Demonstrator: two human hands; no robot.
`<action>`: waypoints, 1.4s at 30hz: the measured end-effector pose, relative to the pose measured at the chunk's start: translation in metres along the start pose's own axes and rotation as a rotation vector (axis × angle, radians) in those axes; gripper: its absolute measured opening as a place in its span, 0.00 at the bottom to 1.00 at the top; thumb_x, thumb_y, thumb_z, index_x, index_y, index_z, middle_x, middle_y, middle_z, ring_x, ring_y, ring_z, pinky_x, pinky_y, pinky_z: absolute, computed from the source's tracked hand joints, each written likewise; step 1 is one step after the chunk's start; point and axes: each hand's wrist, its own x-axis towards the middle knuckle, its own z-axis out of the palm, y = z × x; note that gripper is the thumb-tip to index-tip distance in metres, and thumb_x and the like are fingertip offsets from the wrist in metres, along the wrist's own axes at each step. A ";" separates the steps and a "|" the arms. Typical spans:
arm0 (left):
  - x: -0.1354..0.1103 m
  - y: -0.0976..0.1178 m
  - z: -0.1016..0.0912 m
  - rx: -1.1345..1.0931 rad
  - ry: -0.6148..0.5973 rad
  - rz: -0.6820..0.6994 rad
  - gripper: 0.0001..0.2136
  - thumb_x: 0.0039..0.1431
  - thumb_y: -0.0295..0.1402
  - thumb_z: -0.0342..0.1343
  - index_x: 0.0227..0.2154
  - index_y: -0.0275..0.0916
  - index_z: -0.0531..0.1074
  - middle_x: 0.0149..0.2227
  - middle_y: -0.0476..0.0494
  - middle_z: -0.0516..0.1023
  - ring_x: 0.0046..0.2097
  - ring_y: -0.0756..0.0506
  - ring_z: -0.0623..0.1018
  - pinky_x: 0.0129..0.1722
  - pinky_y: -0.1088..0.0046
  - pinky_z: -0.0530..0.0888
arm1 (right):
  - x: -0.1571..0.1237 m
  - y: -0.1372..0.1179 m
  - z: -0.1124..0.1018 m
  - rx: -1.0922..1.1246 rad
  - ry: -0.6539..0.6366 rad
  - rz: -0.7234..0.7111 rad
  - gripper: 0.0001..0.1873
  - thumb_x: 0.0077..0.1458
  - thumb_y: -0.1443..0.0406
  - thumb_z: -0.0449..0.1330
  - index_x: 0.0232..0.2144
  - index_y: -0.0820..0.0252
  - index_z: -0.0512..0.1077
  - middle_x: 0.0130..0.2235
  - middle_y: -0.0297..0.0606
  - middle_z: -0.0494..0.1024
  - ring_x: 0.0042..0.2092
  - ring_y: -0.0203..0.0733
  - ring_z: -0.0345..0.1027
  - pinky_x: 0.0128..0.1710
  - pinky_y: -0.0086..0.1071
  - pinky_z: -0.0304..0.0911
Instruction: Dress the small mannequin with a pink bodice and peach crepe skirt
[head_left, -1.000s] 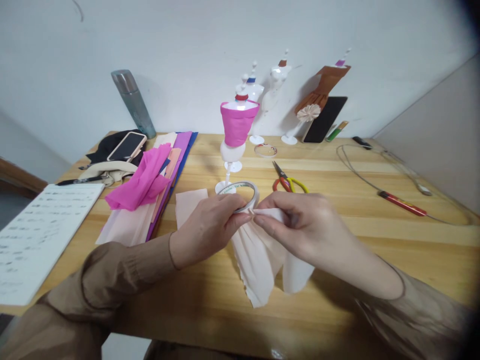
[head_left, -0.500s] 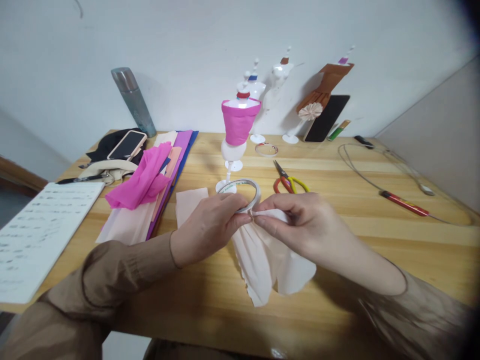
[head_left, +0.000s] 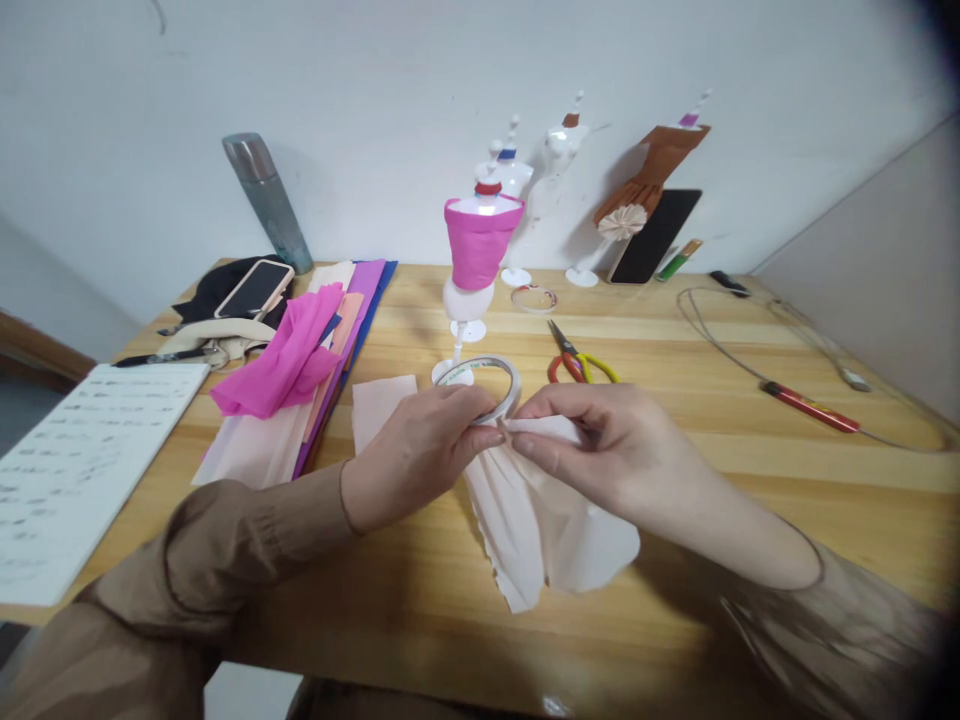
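My left hand (head_left: 424, 445) is closed around the near side of a narrow roll of tape (head_left: 516, 385), its thumb pressed near the gathered top of a pale pink crepe paper piece (head_left: 514, 530). The fingers of my right hand (head_left: 600, 440) pinch the same paper just to the right of the tape roll. Below both hands the paper hangs in folds and fans out over the table. My fingertips partly hide the gathered spot. Beyond the hands lie scissors (head_left: 577, 360) with red and yellow handles. Another pale paper piece (head_left: 379, 400) lies left of the roll.
A small mannequin (head_left: 480, 245) wrapped in pink paper stands ahead, with several others behind. Coloured paper sheets (head_left: 360, 310), a phone (head_left: 255, 290), a notebook (head_left: 90, 450) and a flask (head_left: 266, 200) are on the left. A red glue gun-like tool (head_left: 810, 406) with a cord lies right.
My right hand has shifted very slightly, and the right part of the pale paper has swung a little to the right. My left hand and the tape roll stay in place.
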 end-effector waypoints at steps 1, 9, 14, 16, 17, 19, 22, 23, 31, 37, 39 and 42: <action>0.000 0.000 0.000 0.005 -0.001 0.000 0.07 0.62 0.29 0.50 0.28 0.36 0.65 0.25 0.51 0.68 0.28 0.51 0.67 0.28 0.76 0.61 | 0.000 -0.001 0.000 0.002 -0.001 -0.006 0.08 0.54 0.63 0.59 0.27 0.60 0.76 0.22 0.32 0.75 0.23 0.32 0.63 0.21 0.25 0.55; 0.000 -0.002 0.001 0.031 -0.008 -0.022 0.07 0.62 0.31 0.50 0.28 0.37 0.65 0.26 0.51 0.69 0.29 0.50 0.67 0.29 0.75 0.62 | -0.005 0.002 0.004 -0.057 0.069 -0.014 0.08 0.55 0.66 0.58 0.29 0.59 0.78 0.27 0.34 0.79 0.24 0.33 0.67 0.22 0.26 0.59; 0.000 -0.002 0.001 0.036 -0.012 -0.009 0.07 0.62 0.32 0.51 0.28 0.37 0.65 0.26 0.50 0.69 0.29 0.50 0.67 0.29 0.74 0.62 | -0.006 0.000 0.005 -0.035 0.065 -0.057 0.08 0.55 0.68 0.58 0.29 0.58 0.78 0.27 0.33 0.80 0.25 0.32 0.68 0.24 0.25 0.61; 0.000 -0.002 0.001 0.028 -0.017 -0.008 0.07 0.62 0.31 0.50 0.29 0.36 0.66 0.26 0.50 0.69 0.29 0.50 0.67 0.29 0.74 0.62 | -0.007 0.000 0.005 -0.031 0.060 -0.066 0.08 0.55 0.68 0.58 0.29 0.58 0.78 0.27 0.32 0.80 0.25 0.32 0.68 0.24 0.25 0.60; 0.000 -0.002 0.001 0.024 -0.019 -0.010 0.07 0.62 0.31 0.50 0.29 0.36 0.66 0.26 0.50 0.69 0.29 0.50 0.67 0.29 0.74 0.62 | -0.007 0.000 0.005 -0.030 0.058 -0.062 0.07 0.55 0.68 0.58 0.30 0.58 0.78 0.27 0.32 0.79 0.25 0.32 0.68 0.24 0.25 0.60; 0.000 -0.002 0.000 0.018 -0.021 -0.021 0.07 0.62 0.32 0.50 0.28 0.37 0.65 0.26 0.51 0.68 0.29 0.50 0.67 0.29 0.74 0.62 | -0.006 0.001 0.005 -0.043 0.066 -0.035 0.08 0.55 0.67 0.58 0.29 0.59 0.77 0.25 0.33 0.78 0.23 0.32 0.65 0.22 0.26 0.57; 0.000 -0.002 0.000 0.011 -0.013 -0.027 0.08 0.62 0.33 0.51 0.27 0.37 0.65 0.25 0.51 0.67 0.29 0.50 0.66 0.29 0.75 0.62 | -0.004 0.002 0.004 -0.092 0.071 0.013 0.08 0.55 0.64 0.58 0.27 0.60 0.75 0.21 0.31 0.74 0.21 0.31 0.59 0.20 0.27 0.52; 0.000 -0.002 0.000 0.008 -0.012 -0.026 0.08 0.62 0.32 0.51 0.27 0.37 0.65 0.25 0.51 0.67 0.29 0.50 0.66 0.29 0.75 0.62 | -0.003 0.002 0.004 -0.100 0.069 0.019 0.09 0.55 0.64 0.58 0.26 0.60 0.75 0.20 0.31 0.72 0.21 0.31 0.58 0.20 0.27 0.51; 0.000 -0.003 0.003 0.007 0.018 0.011 0.07 0.61 0.32 0.53 0.28 0.36 0.65 0.26 0.51 0.68 0.29 0.50 0.67 0.28 0.75 0.62 | -0.001 0.005 0.004 -0.124 0.085 0.043 0.10 0.55 0.63 0.57 0.24 0.60 0.73 0.20 0.31 0.70 0.21 0.32 0.57 0.21 0.28 0.51; 0.000 -0.003 0.002 -0.014 -0.019 -0.012 0.07 0.61 0.31 0.52 0.27 0.36 0.66 0.25 0.51 0.67 0.28 0.50 0.66 0.28 0.75 0.60 | -0.003 0.006 0.008 0.036 -0.009 -0.034 0.07 0.56 0.66 0.57 0.29 0.60 0.74 0.26 0.33 0.76 0.27 0.34 0.65 0.26 0.27 0.58; 0.000 -0.002 0.002 -0.019 -0.024 -0.015 0.07 0.61 0.31 0.52 0.28 0.36 0.66 0.25 0.51 0.68 0.29 0.50 0.66 0.28 0.76 0.61 | -0.003 0.006 0.008 0.058 -0.007 -0.054 0.07 0.56 0.67 0.57 0.29 0.59 0.74 0.27 0.33 0.76 0.28 0.34 0.66 0.27 0.27 0.59; 0.000 -0.002 0.002 -0.022 -0.012 -0.010 0.07 0.61 0.31 0.53 0.27 0.36 0.66 0.25 0.51 0.67 0.28 0.51 0.66 0.28 0.76 0.61 | -0.003 0.005 0.006 -0.007 0.035 -0.025 0.06 0.55 0.65 0.58 0.27 0.59 0.73 0.23 0.31 0.73 0.24 0.33 0.61 0.23 0.27 0.55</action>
